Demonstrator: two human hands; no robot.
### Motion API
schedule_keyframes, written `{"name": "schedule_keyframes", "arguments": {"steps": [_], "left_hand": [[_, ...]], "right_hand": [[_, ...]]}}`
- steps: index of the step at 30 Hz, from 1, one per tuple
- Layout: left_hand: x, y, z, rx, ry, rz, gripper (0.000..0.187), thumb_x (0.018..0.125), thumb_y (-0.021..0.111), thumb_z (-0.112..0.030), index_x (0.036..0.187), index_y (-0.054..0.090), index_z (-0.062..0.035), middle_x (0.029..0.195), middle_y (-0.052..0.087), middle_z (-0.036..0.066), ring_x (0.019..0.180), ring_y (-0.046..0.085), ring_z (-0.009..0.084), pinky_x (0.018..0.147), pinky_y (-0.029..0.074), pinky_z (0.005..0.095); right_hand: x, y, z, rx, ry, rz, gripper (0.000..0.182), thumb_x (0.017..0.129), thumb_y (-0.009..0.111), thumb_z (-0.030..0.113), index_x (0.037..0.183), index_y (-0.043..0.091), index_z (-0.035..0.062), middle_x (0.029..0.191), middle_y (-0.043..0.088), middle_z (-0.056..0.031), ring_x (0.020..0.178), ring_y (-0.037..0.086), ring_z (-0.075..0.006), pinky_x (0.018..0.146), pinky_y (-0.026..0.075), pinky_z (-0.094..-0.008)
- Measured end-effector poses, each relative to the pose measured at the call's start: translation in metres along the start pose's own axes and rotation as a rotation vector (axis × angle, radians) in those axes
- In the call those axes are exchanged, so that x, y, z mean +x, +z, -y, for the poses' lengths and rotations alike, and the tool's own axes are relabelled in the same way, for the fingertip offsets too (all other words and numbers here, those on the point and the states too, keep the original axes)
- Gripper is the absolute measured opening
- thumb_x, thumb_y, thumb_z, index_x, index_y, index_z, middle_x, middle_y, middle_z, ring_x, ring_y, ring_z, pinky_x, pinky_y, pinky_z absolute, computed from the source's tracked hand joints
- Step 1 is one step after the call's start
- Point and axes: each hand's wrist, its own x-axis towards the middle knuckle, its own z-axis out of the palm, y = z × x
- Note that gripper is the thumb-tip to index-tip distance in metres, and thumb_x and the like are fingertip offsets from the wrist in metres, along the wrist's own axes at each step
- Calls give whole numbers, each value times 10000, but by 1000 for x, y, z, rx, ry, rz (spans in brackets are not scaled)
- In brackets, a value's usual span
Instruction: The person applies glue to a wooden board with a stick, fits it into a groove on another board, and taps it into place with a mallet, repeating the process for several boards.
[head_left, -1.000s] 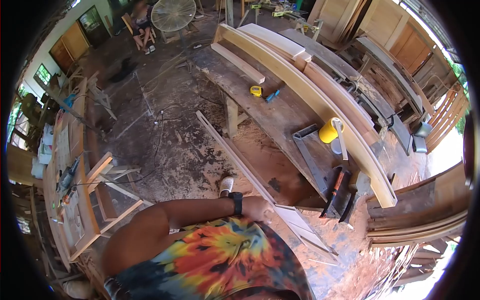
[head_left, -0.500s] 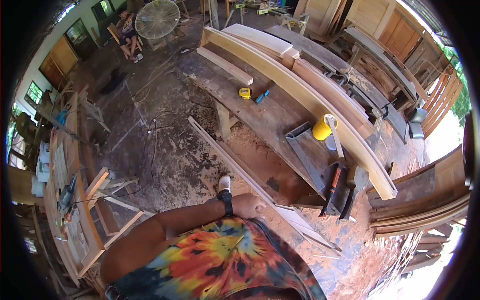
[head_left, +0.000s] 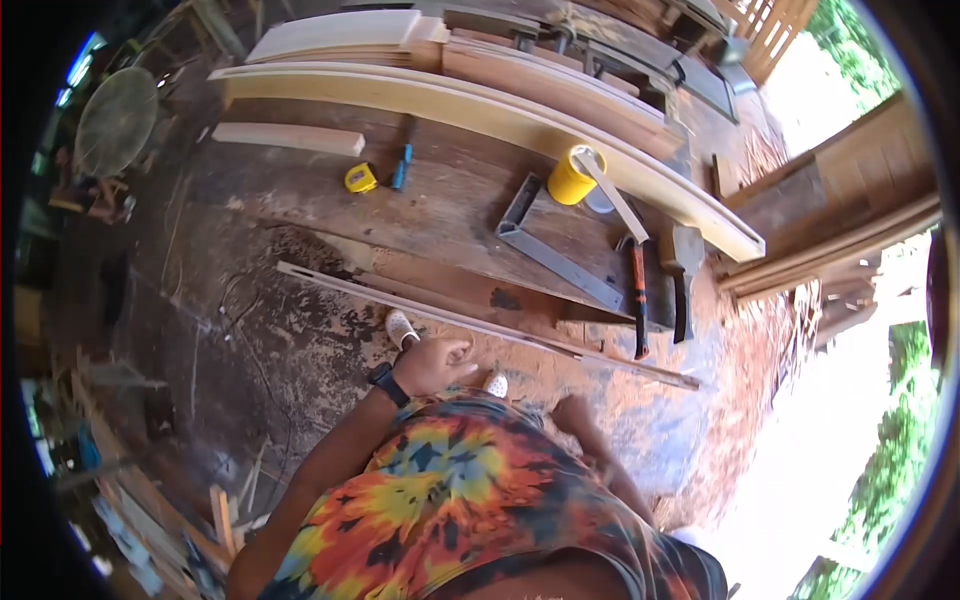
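Observation:
My left hand (head_left: 436,366), with a black watch on its wrist, is held in front of my body. Its fingers are curled in and nothing shows in them. Just beyond it a long narrow strip of wood (head_left: 430,312) with a slot near its left end runs along the near side of the workbench (head_left: 440,215); a gap shows between hand and strip. Low by my shirt is my right hand (head_left: 575,415), dark and blurred, its fingers not distinct. A hammer (head_left: 640,295) and a hatchet-like tool (head_left: 683,280) lie at the bench's right end.
On the bench are a metal square (head_left: 560,265), a yellow tub (head_left: 572,178) with a flat stick (head_left: 615,200), a tape measure (head_left: 360,178), a blue-handled tool (head_left: 402,167) and a short timber (head_left: 290,138). A long board (head_left: 480,125) lies behind. Sawdust covers the floor.
My view has turned rightward and down. My left hand, earlier against the long strip, is now apart from it. My right hand has come into view.

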Motion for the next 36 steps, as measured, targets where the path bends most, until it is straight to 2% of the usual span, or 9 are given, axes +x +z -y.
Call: {"name": "schedule_keyframes", "arguments": {"steps": [2,3,7,10,12,15,23,32,36], "left_hand": [[10,-30,19,20,-23,-5,539,831,743,-391,1154,663,32,1009,699,246,958,698,343,819,549,402],[17,-39,34,98,-10,-7,506,836,744,-341,1190,655,10,968,709,218,897,708,312,767,549,378],[32,-81,70,216,0,12,445,825,730,-289,1161,666,-5,934,710,191,862,687,346,755,539,423],[51,-119,75,335,-2,59,451,824,717,-303,1148,660,5,987,697,213,934,663,397,813,528,483],[67,-140,84,396,114,74,463,829,712,-303,1178,649,-4,1044,685,226,966,655,399,831,526,481],[88,-165,84,441,152,-16,433,836,710,-266,1180,650,-10,1075,677,237,995,646,407,841,529,474],[154,-156,109,311,63,-118,335,855,698,-230,1117,664,-24,1024,696,205,960,654,397,798,532,467],[206,-124,127,580,401,-624,201,864,677,-216,774,525,-119,702,596,102,671,610,342,613,489,484],[208,-125,128,642,408,-644,217,857,679,-211,759,508,-120,703,602,107,641,612,344,576,493,468]], "right_hand": [[-5,-85,11,435,-91,-1021,152,863,640,142,757,636,33,698,639,-208,663,625,-427,592,487,-495],[-8,-147,22,552,-82,-1184,115,830,658,68,741,598,26,695,624,-194,648,612,-421,585,467,-502],[0,-293,26,156,-26,-1477,512,761,695,65,1253,554,60,1049,602,-188,975,594,-378,937,440,-486],[48,-354,6,-74,174,-1475,679,753,678,89,1405,490,125,1106,634,-177,1058,613,-367,1037,397,-446],[72,-369,-13,161,262,-963,723,729,658,99,1430,509,191,1168,647,-157,1134,610,-350,1034,426,-450],[75,-382,-15,387,306,-919,656,727,614,96,1367,591,238,1168,660,-129,1125,622,-336,994,468,-459],[65,-406,-7,234,349,-889,575,763,608,123,1318,639,272,1242,651,-128,1155,619,-326,993,481,-426],[70,-374,-22,677,203,-971,461,755,616,125,1194,725,212,1037,715,-190,978,693,-336,894,529,-377],[70,-356,-37,810,66,-1070,505,723,635,65,1213,716,159,1059,727,-173,950,703,-228,872,523,-330]]}}
